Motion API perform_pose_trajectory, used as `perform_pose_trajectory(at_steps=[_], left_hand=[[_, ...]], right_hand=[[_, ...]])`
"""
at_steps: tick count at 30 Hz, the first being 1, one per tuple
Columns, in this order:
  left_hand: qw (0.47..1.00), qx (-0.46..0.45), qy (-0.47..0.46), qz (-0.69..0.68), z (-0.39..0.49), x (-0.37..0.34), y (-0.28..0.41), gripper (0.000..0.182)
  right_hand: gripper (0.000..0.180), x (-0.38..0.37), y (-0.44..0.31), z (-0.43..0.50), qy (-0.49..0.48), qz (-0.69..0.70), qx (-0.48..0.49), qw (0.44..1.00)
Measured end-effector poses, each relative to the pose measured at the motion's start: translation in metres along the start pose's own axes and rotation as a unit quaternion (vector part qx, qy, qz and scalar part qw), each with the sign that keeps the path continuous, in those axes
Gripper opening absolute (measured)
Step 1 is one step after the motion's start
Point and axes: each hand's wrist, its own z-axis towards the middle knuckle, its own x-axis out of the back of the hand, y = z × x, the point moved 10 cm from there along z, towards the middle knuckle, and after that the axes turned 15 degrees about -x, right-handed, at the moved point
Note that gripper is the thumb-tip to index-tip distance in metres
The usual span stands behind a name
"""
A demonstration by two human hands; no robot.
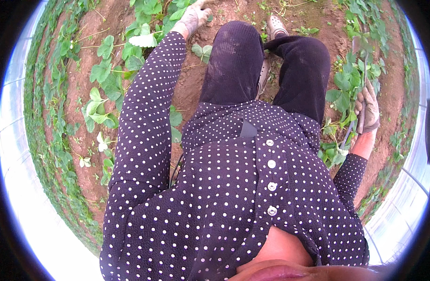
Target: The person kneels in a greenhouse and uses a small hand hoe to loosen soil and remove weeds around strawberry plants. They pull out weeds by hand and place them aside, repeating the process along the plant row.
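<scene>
My left hand, in a soiled light glove, reaches to the top edge over bare soil beside strawberry plants. Its fingers are apart, their tips partly cut off by the frame, and no held object shows. At the right, my right hand, also in a dirty glove, is closed around the brown handle of a small hand tool. A thin shaft runs from it towards a flat blade among the leaves of another strawberry row. The exact kind of tool is unclear.
My bent knees stand between two plant rows, with a light perforated clog on the soil ahead. A cut or loose leaf cluster lies by my left knee. More rows curve along the left, and pale sheeting borders the field.
</scene>
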Motion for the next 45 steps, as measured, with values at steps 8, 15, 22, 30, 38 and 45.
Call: perform_pose_trajectory(at_steps=[8, 15, 22, 30, 38, 45], left_hand=[[0.979, 0.101, 0.034, 0.174, -0.032, 0.056, 0.014, 0.034], [0.967, 0.159, 0.014, 0.199, -0.093, 0.066, 0.036, 0.033], [0.937, 0.170, 0.260, -0.162, -0.096, 0.095, 0.031, 0.025], [0.969, 0.055, 0.223, -0.095, 0.020, 0.093, 0.139, 0.024], [0.986, 0.061, 0.133, -0.082, 0.079, 0.033, 0.144, 0.031], [0.981, 0.083, 0.103, -0.144, 0.088, -0.022, 0.131, 0.030]], right_hand=[[0.055, -0.014, -0.086, -0.077, 0.035, 0.030, 0.186, 0.981], [0.056, -0.144, -0.145, -0.039, -0.114, -0.019, 0.204, 0.972], [0.059, -0.246, -0.086, 0.048, -0.155, -0.141, 0.063, 0.976], [0.052, -0.301, 0.080, 0.161, -0.133, -0.066, -0.150, 0.977], [0.043, -0.344, 0.166, 0.146, -0.236, 0.131, -0.235, 0.934], [0.029, -0.311, 0.180, 0.167, -0.183, 0.214, -0.289, 0.915]])
